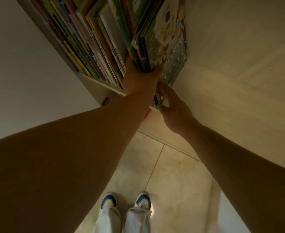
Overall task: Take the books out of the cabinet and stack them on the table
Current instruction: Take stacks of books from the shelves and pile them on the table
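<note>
Books: a tight row of thin, colourful picture books stands on edge in an open cabinet compartment, spines facing out.
Cabinet: pale, with a white shelf edge under the row and a light side panel at the right end.
Left hand: the left hand reaches into the row, thumb on one side and fingers on the other of a small bundle of books near the right end, closed around it.
Right hand: the right hand is lower and just beside it, fingers loosely spread against the bottom edge of the patterned outermost book (whether they clasp it or only touch it, I cannot tell).
Floor: beige tiles below, with two white-and-blue sneakers and pale trouser legs.
</note>
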